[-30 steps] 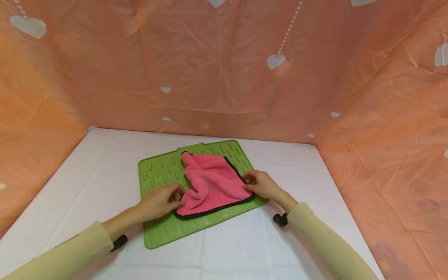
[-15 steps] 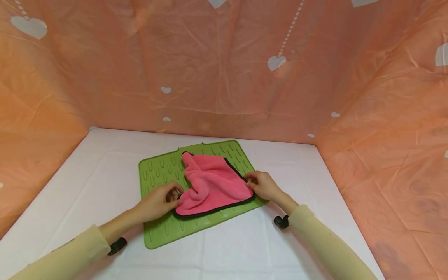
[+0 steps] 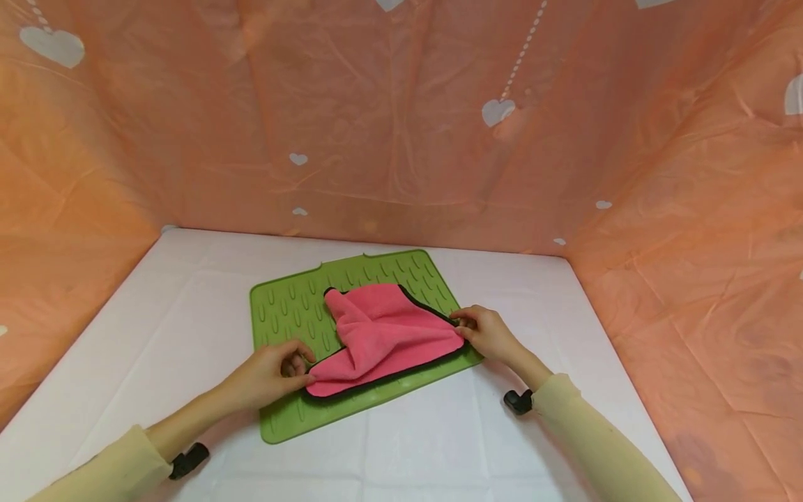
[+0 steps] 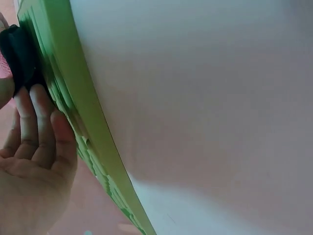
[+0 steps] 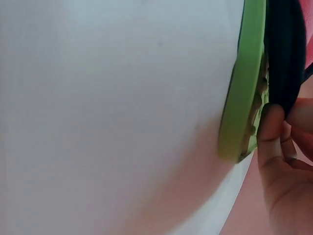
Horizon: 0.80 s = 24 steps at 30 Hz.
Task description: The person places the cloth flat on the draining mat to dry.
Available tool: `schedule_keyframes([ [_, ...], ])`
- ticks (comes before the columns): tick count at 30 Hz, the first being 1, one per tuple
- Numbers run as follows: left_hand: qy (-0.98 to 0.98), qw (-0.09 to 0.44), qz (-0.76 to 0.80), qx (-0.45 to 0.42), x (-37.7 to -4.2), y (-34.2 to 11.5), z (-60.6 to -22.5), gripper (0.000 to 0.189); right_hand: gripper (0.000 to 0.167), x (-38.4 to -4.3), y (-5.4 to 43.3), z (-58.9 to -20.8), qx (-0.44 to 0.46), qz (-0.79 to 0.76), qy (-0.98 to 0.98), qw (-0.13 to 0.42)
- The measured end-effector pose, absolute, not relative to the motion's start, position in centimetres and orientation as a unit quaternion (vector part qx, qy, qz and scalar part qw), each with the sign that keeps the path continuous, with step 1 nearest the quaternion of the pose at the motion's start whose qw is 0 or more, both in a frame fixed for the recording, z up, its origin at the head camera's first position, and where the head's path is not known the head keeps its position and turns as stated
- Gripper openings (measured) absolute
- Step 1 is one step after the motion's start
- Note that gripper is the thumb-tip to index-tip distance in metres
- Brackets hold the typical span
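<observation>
A pink cloth with black edging lies creased over the green ridged mat. My left hand pinches its near left corner between thumb and fingers. At the near right corner, my right hand pinches the cloth by its edge. Close up in the left wrist view, the black edging sits between the thumb and fingertips of the left hand. The right wrist view has the black edging gripped by the right hand. The cloth's far left corner is folded up in a small roll.
The mat lies at an angle on a white-covered table. Orange sheeting with pale hearts rises behind the table and on both sides. A small black device is strapped under each wrist.
Both hands have drawn apart with the cloth's near corners, the left one toward the left and nearer, the right one slightly rightward. The near edge is stretched wider and the far edge has come nearer.
</observation>
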<state>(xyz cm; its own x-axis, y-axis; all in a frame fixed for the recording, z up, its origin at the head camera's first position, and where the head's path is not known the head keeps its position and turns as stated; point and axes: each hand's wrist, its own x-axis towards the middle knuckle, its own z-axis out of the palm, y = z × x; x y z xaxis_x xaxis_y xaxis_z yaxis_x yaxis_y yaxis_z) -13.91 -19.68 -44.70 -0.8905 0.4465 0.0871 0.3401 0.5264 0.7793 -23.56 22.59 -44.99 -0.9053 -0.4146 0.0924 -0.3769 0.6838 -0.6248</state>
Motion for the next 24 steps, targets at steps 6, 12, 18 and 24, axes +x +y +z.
schedule_keyframes([
  [6, 0.87, 0.05, 0.434, 0.228, -13.5, -19.5, -45.0, 0.022, 0.027, -23.3, 22.5, -44.9, -0.218, -0.358, 0.907, 0.046],
  [12, 0.878, 0.085, 0.404, 0.242, -13.0, -19.5, -45.6, 0.033, 0.036, -23.0, 23.0, -45.0, -0.23, -0.364, 0.898, 0.091],
  [18, 0.859, 0.131, 0.426, 0.251, -12.9, -19.6, -45.2, 0.039, 0.039, -23.1, 23.6, -45.0, -0.244, -0.379, 0.886, 0.106],
  [24, 0.849, 0.163, 0.434, 0.253, -12.7, -19.6, -44.9, 0.044, 0.041, -23.2, 24.1, -45.1, -0.236, -0.393, 0.881, 0.118],
])
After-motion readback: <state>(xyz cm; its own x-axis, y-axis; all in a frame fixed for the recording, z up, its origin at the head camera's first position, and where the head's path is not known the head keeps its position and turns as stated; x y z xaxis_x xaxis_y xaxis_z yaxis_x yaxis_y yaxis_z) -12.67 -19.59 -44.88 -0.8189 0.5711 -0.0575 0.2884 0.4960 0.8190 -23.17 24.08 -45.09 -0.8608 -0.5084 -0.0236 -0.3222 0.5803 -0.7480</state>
